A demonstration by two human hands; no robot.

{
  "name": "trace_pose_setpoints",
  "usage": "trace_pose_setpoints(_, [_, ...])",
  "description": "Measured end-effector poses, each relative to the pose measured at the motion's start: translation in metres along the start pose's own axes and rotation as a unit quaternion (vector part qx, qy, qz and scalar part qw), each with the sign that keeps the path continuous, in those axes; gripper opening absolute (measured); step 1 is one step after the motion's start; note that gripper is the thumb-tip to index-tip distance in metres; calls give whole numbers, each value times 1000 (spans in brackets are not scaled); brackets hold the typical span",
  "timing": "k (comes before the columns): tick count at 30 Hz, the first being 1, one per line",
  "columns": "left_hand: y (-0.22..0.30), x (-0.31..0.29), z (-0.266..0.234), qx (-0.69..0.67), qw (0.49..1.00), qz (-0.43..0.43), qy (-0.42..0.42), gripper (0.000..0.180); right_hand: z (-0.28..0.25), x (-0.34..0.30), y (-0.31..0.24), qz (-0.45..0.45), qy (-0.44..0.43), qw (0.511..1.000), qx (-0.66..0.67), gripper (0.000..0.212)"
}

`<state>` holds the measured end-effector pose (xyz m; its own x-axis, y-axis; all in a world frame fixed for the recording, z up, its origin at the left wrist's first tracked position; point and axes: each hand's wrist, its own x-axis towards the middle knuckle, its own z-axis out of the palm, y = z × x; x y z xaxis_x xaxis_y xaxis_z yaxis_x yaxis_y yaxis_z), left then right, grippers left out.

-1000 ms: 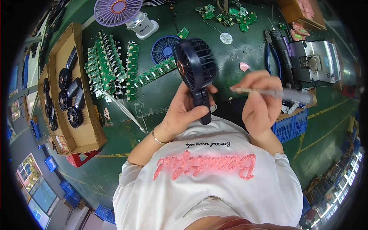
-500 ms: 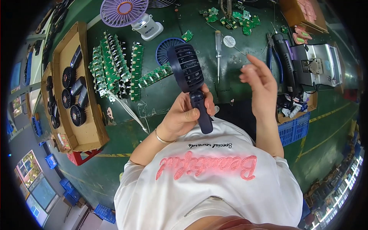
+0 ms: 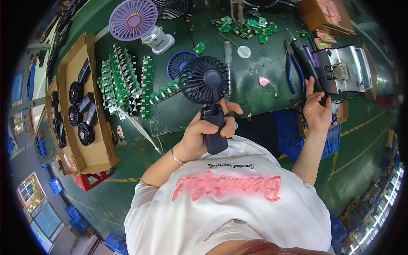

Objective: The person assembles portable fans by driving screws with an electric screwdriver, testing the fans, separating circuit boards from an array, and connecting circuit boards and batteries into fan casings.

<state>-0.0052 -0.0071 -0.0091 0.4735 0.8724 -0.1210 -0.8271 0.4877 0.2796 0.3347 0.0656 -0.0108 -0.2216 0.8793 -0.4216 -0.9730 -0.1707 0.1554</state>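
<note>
My left hand (image 3: 199, 135) is wrapped round the handle of a dark handheld fan (image 3: 205, 80). Its round grille stands upright above the fist, facing me. At the right, my right hand (image 3: 318, 111) has its fingers and thumb about the near end of a black electric screwdriver (image 3: 307, 57), which lies on the bench with its bit pointing away. Beside that tool lie blue-handled pliers (image 3: 293, 70). Behind the held fan are a loose blue grille (image 3: 180, 63), a strip of green circuit boards (image 3: 163, 93) and a screwdriver (image 3: 228, 57).
Stacked circuit-board strips (image 3: 119, 80) and a cardboard tray (image 3: 100, 148) of dark fans occupy the left. A purple fan (image 3: 146, 32) stands behind. Loose green boards (image 3: 261, 29) lie at the back, a pink piece (image 3: 264, 81) mid-bench, and a metal box device (image 3: 346, 70) at the right.
My right hand has moved right and down to the electric screwdriver. The fan in my left hand has turned, so its round grille now faces me. The view has shifted slightly.
</note>
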Motion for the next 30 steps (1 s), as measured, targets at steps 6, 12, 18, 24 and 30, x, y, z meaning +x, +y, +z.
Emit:
trace_pose_setpoints(6, [7, -5, 4, 117, 991, 6, 61, 44, -11, -4, -8, 61, -65, 996, -25, 75])
trace_pose_setpoints(12, [11, -4, 9, 199, 971, -30, 130, 41, 20, -11, 27, -406, 12, 835, -372, 51])
trace_pose_setpoints(18, [14, -4, 15, 205, 959, -43, 193, 47, 70, -30, 40, -632, -15, 583, -511, 63])
trace_pose_setpoints(24, [14, -5, 14, 221, 958, -50, 177, 42, 76, -23, 99, -576, -242, 490, -609, 50])
trace_pose_setpoints(30, [13, -11, 9, 203, 968, -42, 143, 31, 89, 13, 141, 33, -541, 662, -518, 74])
